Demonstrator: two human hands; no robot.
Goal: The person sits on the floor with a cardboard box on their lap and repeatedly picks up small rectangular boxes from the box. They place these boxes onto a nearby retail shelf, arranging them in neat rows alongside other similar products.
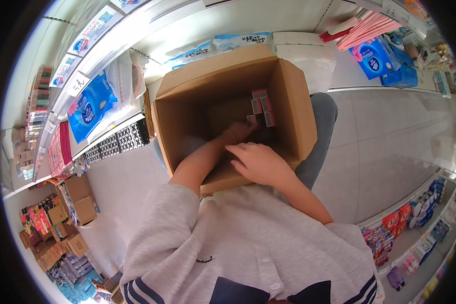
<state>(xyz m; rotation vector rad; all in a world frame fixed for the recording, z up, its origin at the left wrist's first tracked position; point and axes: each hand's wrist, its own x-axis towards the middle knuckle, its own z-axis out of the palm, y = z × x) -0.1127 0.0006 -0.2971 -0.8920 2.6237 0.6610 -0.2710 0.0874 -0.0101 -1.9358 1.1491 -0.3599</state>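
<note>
An open cardboard box (294,110) stands between the person's knees, its flaps spread outward. My left hand (240,131) reaches deep inside, with a thin band at the wrist; its fingertips are at a small pink-and-white carton (252,119), and whether they grip it is not clear. Several like cartons (266,104) stand grouped at the right part of the box's floor. My right hand (260,161) is over the box's near side, fingers spread and pointing left, with nothing seen in it. The left part of the box's inside is dark.
Shelves with blue tissue packs (89,110) curve along the left, and more blue packs (376,57) lie on the shelf at upper right. White packs (306,60) sit behind the box. Cardboard cartons (79,205) stand at lower left. Another stocked shelf (410,228) is at lower right.
</note>
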